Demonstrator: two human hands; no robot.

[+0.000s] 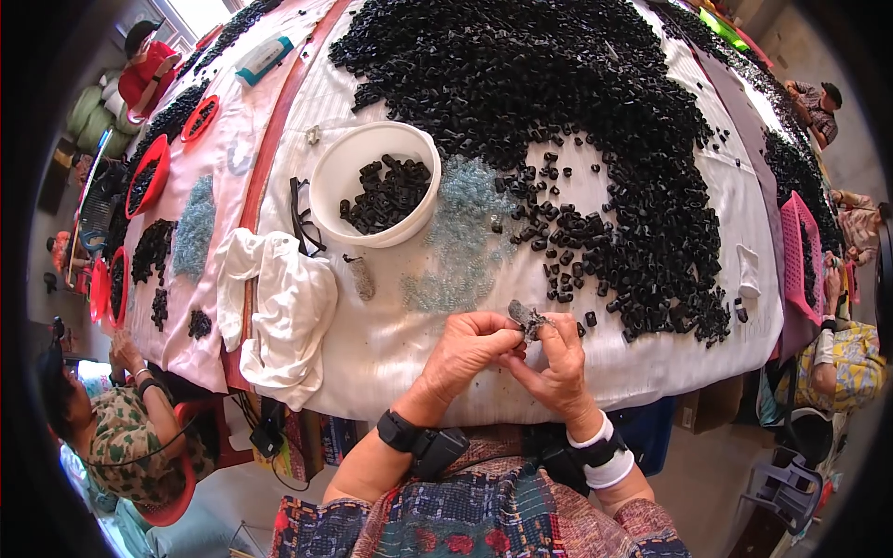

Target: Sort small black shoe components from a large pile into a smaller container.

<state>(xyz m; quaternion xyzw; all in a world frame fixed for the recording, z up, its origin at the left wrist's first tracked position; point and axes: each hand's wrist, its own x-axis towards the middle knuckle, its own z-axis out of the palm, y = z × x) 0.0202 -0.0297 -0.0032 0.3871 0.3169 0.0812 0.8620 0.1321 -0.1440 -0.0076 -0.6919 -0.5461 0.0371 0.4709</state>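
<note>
Over the near edge of the covered table, my left hand and my right hand meet, fingertips pinched together. Between them is a small, dark grey, ragged clump; its exact kind is too small to make out. Just beyond my fingers lie loose short black plastic pieces, part of a big heap spread over the far side. A patch of small, clear bluish pieces lies up and to the left of my hands. Beside it stands a white tub partly filled with black pieces.
A crumpled white cloth and a small grey object lie to the left. Red baskets stand farther left, a pink basket at the right edge. Other people sit around the table, one at near left.
</note>
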